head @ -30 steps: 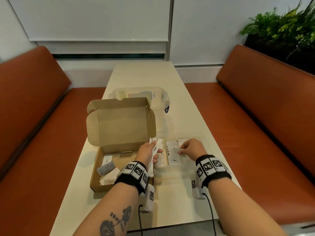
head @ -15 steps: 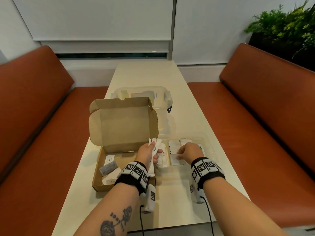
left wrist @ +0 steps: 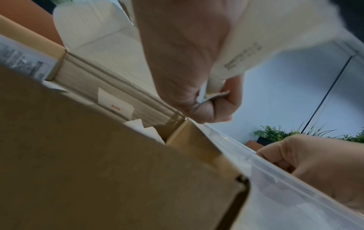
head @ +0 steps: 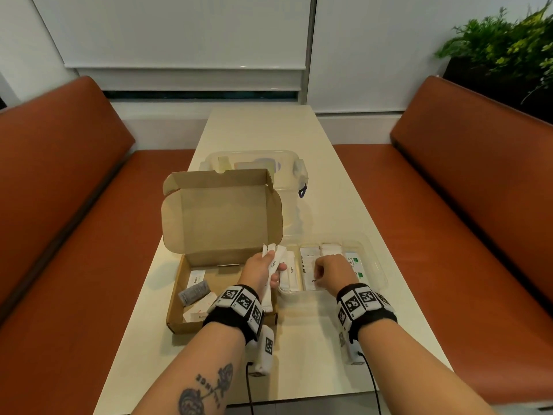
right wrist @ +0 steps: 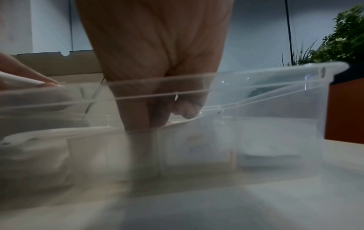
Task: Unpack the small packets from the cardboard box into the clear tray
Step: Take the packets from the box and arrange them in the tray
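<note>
The open cardboard box (head: pixel 175 307) stands at the table's left with its lid up; several white and grey packets (head: pixel 194 293) lie in it. My left hand (head: pixel 263 269) hovers over the box's right edge and grips a bundle of long white sugar sachets (head: pixel 273 259); the left wrist view shows the fingers curled round the sachets (left wrist: pixel 242 51). The clear tray (head: pixel 375 265) sits just right of the box with several packets in it. My right hand (head: pixel 329 269) reaches into the tray, fingers curled down onto a white packet (head: pixel 309 259). The tray wall (right wrist: pixel 275 109) blurs its fingertips.
A clear lidded container (head: pixel 257 166) stands behind the box. Orange benches (head: pixel 478 205) run along both sides of the narrow table (head: pixel 314 354). A plant (head: pixel 502 46) sits at the back right. Bare tabletop lies in front of the tray and beyond the container.
My right hand has drawn slightly toward the near side of the tray. The left hand keeps the sachets in the same spot.
</note>
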`<state>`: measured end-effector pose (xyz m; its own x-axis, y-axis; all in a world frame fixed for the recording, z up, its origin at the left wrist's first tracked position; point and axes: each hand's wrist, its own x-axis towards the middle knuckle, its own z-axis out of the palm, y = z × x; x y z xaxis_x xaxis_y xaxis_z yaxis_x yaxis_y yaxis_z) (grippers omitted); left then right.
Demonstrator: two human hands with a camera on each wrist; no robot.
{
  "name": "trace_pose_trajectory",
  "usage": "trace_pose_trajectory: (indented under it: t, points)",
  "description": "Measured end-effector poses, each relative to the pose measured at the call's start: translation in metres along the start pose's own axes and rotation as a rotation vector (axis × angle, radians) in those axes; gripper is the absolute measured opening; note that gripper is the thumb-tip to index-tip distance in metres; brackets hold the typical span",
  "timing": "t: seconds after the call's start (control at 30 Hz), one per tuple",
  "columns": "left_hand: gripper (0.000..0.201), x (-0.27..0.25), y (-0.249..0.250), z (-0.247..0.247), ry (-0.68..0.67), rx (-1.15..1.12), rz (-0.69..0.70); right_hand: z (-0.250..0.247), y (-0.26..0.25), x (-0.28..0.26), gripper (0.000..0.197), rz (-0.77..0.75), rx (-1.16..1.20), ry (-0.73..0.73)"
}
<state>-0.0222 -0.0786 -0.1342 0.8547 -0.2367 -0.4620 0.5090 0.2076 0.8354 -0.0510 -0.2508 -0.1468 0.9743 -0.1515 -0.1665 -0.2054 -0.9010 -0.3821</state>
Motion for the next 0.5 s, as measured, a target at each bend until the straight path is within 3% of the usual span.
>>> trace_pose_trajectory:
  t: [0.2, 0.37, 0.5]
  points:
    - [0.019, 0.0005, -0.0005, 0.0002, 0.006, -0.004, -0.004, -0.0023, -0.0017, -0.0018, 0.012, -0.038, -0.125, -0.012]
    - [0.018, 0.0003, -0.0018, 0.0018, 0.01, -0.004, -0.003, 0.0, -0.0048, -0.0021, 0.023, -0.005, -0.176, 0.006]
    - [0.02, 0.0015, -0.0019, 0.0033, 0.013, 0.001, -0.017, -0.0005, -0.0065, -0.0036, 0.014, 0.002, -0.173, 0.014]
